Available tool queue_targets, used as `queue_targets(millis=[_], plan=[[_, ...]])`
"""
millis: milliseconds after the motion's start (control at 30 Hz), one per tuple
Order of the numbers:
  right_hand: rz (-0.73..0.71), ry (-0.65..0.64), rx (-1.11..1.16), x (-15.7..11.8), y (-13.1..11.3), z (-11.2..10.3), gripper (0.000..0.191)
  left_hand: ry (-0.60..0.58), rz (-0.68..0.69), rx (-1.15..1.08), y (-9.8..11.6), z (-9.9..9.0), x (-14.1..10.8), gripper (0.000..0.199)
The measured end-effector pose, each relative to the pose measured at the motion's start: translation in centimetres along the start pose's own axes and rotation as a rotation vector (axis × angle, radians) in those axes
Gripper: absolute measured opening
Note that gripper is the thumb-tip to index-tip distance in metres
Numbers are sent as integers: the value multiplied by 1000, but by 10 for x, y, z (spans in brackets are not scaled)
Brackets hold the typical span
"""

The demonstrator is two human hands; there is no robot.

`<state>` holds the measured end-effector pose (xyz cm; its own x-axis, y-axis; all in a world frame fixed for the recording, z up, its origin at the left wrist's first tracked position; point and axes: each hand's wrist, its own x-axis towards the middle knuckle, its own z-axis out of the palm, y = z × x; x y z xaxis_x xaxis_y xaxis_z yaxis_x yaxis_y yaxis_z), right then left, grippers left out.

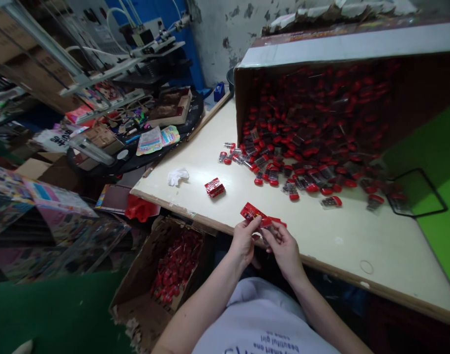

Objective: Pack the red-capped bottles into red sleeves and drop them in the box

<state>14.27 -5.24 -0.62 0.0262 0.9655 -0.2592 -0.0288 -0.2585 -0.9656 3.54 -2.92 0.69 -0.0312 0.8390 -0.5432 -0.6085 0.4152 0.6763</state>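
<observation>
At the table's front edge, my left hand is closed, thumb pressed on a red printed card. My right hand is closed right beside it, pinching another red piece, with something clear and dark partly hidden between the fingers. A stack of red printed cards lies beyond my left hand. Farther back, small clear packs with red caps and dark contents are strewn on the table, spilling out of a large cardboard box on its side.
Below the table's left edge, an open carton holds many red packs. A crumpled white tissue and a rubber band lie on the table. A black wire frame is at the right, and a machine stands back left.
</observation>
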Motion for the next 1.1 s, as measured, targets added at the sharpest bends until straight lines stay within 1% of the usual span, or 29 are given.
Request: queue_targets(millis=[167,333,467,633,767,867,1000,1100], plan=[[-22,-21,-51,1,1,-3,41,8,-5,37,2,2,-1,36],[-73,-2,-162,4,3,-7,41,-12,-1,32,7,5,-1,31],[-97,3,-193,8,6,-10,44,-22,13,67,8,3,-3,33],[-78,-48,-201,9,6,-12,45,-21,16,96,5,-1,-3,33],[-48,-104,-214,9,1,-15,46,-36,24,136,4,-4,-4,33],[-63,-133,-246,10,-3,-18,47,-47,14,159,6,-5,-4,32],[-86,-128,-253,12,-3,-18,43,-85,12,131,10,-3,-4,32],[-98,-112,-213,12,0,-13,39,-80,5,52,9,-1,-6,30]])
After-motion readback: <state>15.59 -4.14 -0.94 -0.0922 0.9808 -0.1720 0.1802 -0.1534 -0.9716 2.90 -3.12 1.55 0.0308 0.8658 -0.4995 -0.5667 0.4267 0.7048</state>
